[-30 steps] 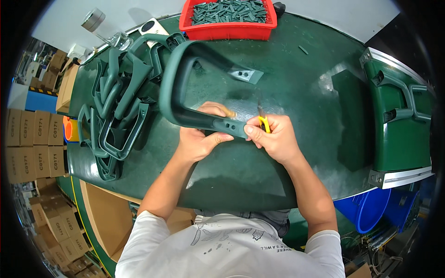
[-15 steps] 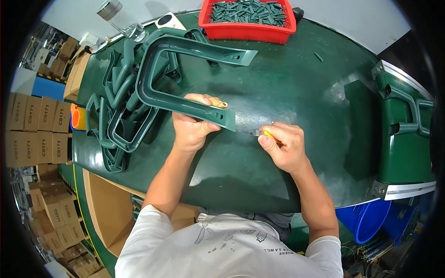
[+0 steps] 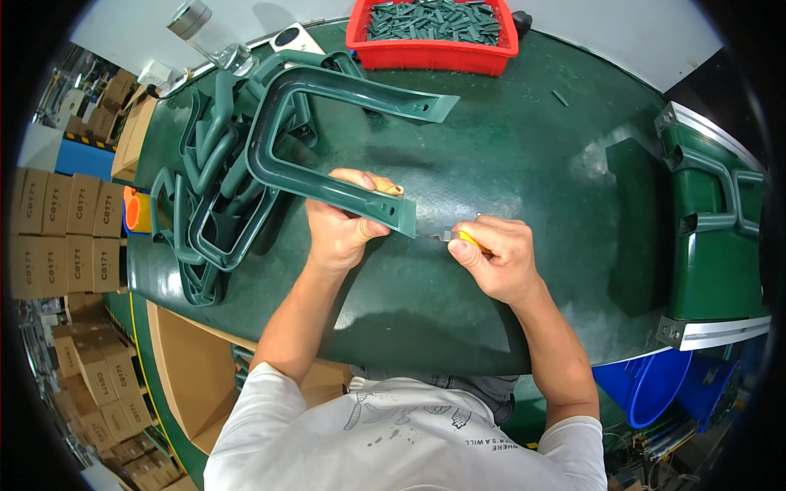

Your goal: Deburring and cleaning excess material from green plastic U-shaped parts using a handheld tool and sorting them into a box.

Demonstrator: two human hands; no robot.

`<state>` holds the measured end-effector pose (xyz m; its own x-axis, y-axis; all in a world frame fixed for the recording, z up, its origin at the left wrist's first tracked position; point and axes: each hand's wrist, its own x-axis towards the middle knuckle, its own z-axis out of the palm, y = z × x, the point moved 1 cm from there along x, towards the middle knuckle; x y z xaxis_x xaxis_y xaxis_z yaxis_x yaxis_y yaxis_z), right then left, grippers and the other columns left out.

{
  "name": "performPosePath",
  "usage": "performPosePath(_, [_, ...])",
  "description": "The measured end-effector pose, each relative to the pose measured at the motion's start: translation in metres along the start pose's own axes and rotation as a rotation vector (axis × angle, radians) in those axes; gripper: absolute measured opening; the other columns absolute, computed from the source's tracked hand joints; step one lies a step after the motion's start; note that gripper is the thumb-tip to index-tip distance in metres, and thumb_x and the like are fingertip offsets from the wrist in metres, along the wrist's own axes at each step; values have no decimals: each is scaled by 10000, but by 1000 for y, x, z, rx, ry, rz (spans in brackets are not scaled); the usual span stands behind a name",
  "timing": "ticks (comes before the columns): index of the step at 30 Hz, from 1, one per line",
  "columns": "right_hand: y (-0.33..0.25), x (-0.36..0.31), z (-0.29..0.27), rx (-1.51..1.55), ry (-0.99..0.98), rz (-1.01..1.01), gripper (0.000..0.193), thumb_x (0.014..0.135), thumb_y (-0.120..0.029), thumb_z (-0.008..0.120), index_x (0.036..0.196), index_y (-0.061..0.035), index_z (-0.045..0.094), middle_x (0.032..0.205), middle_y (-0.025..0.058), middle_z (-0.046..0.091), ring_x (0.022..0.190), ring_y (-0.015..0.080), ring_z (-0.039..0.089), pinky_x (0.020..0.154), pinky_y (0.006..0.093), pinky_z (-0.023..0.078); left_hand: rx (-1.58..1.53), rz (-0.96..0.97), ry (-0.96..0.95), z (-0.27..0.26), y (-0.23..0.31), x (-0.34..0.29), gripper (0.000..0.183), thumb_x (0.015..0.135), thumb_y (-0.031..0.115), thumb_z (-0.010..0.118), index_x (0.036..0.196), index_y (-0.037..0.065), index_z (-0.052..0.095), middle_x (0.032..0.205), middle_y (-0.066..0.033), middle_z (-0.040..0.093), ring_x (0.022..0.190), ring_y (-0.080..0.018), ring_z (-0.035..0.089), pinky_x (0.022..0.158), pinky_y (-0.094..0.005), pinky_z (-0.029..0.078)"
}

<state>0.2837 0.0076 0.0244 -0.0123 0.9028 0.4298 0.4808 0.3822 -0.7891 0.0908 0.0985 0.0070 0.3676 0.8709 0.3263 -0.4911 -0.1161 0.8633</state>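
My left hand is closed around the lower arm of a green U-shaped plastic handle, near its flared end. A tan covering sits on a finger of that hand. The handle's open side faces right, and its other arm stretches across above. In my right hand is a small knife with a yellow grip. Its metal blade points left at the flared end; I cannot tell whether the tip touches the plastic.
Similar green handles lie piled at the left of the green table. At the back stand a red bin of small green pieces and a glass bottle. A conveyor at the right carries another handle.
The knife and my right hand have shifted slightly left. The held handle's upper arm has tipped a little down and right, while my left hand keeps its grip.
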Motion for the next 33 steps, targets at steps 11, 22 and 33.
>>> performPosePath(11, [2,0,0,-79,81,-14,207,799,-208,690,719,-27,629,519,58,459,418,181,438,409,302,348,-82,-37,-21,6,-4,-4,507,614,236,857,983,97,538,881,-61,643,816,-199,601,801,-384,427])
performPosePath(22, [6,6,-4,-171,180,98,229,839,-214,652,735,-11,630,520,72,471,445,183,464,430,311,371,-40,53,-209,17,-8,-7,551,575,241,873,971,88,521,825,-93,629,788,-225,605,730,-394,456])
performPosePath(33, [-2,-1,-8,476,-227,439,364,895,-324,594,736,-6,675,491,19,540,419,67,492,401,220,366,-90,25,-109,-1,-8,0,526,577,198,868,973,29,566,869,-135,654,838,-242,648,757,-379,528])
